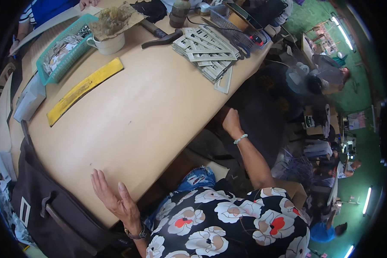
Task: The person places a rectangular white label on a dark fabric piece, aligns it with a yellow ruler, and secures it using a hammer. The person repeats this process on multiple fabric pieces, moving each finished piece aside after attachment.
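My left hand point(116, 198) is open, its fingers stretched out and thumb apart, at the near left part of the pale wooden table point(116, 142); it holds nothing. My right hand point(232, 121) is closed in a fist beside the table's right edge, next to dark material point(256, 114). Its fingertips are hidden, so what it grips, if anything, cannot be made out. Ahead on the tabletop lies a curved yellow strip point(85, 91). Farther back is a loose pile of pale rectangular frames point(210, 53), some hanging past the table's edge.
A teal basket point(51, 74) of small metal pieces and a white cup point(109, 46) topped with crumpled brown material stand far left. Behind is a hammer point(161, 38). Another hammer point(62, 221) lies on dark cloth point(34, 180). A co-worker's hand point(88, 3) shows at the far edge.
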Motion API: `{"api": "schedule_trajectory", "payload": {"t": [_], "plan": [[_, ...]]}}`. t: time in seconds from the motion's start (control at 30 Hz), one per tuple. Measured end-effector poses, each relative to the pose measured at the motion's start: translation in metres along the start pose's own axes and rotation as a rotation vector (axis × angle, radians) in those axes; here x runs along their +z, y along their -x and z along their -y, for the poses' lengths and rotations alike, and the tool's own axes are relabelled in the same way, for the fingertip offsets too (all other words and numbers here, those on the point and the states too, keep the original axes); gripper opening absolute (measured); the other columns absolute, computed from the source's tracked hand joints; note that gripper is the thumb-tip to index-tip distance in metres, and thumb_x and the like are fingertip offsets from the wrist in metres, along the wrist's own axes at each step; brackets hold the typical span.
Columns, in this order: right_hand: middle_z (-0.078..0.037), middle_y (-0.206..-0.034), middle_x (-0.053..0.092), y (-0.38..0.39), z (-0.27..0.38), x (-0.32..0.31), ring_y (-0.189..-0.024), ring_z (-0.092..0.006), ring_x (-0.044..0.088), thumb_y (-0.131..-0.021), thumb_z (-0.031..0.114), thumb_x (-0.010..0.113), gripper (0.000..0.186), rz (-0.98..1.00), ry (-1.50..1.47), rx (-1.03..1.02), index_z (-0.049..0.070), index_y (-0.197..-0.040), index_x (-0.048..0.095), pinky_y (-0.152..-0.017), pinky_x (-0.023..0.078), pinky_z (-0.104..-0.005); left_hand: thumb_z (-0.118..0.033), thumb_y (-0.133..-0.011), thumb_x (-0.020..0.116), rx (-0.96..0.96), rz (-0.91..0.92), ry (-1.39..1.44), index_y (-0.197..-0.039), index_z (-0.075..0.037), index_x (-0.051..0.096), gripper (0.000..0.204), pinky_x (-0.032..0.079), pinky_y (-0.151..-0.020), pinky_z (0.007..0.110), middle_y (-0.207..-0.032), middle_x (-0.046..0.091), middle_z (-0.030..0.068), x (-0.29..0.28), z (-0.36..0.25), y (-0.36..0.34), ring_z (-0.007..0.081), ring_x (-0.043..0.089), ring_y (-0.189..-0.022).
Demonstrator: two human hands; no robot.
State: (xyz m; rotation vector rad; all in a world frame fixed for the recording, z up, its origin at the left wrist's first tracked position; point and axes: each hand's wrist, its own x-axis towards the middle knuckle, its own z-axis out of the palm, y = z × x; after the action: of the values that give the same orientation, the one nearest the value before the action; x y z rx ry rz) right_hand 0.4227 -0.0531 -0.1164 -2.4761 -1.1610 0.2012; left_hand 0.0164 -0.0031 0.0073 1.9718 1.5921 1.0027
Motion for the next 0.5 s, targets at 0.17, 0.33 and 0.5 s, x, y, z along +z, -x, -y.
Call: {"api": "schedule_trajectory", "payload": {"t": [0.17, 0.33, 0.5], "plan": [[-0.013, -0.079, 0.069, -0.005, 0.014, -0.045, -0.069, -0.0197, 0.065, -0.074, -0.001, 0.066, 0.034, 0.12, -0.463, 0.207, -0.004, -0.107, 0.063, -0.063, 0.051, -0.03, -0.024, -0.093, 0.051, -0.01, 0.011, -0.014, -0.137, 0.001, 0.042, 0.051, 0.019, -0.111, 0.048, -0.144, 0.038, 0.0202, -0.001, 0.001, -0.001, 0.0356, 0.03, -0.136], [-0.006, -0.075, 0.064, -0.007, 0.015, -0.068, -0.065, -0.0108, 0.06, -0.077, -0.001, 0.061, 0.033, 0.231, -0.665, 0.356, -0.007, -0.109, 0.06, -0.058, 0.048, -0.0231, -0.023, -0.093, 0.051, -0.007, 0.009, -0.029, -0.137, 0.002, 0.042, 0.051, 0.018, -0.111, 0.049, -0.144, 0.038, 0.0198, 0.0, 0.002, -0.001, 0.0359, 0.031, -0.136], [-0.007, -0.076, 0.064, -0.008, 0.006, -0.073, -0.065, -0.0123, 0.061, -0.077, 0.001, 0.059, 0.037, 0.232, -0.654, 0.361, -0.008, -0.113, 0.058, -0.058, 0.049, -0.0242, -0.022, -0.093, 0.05, 0.0, 0.018, -0.04, -0.137, 0.001, 0.043, 0.05, 0.019, -0.111, 0.049, -0.144, 0.038, 0.0196, 0.0, 0.002, -0.001, 0.0361, 0.031, -0.136]]}}
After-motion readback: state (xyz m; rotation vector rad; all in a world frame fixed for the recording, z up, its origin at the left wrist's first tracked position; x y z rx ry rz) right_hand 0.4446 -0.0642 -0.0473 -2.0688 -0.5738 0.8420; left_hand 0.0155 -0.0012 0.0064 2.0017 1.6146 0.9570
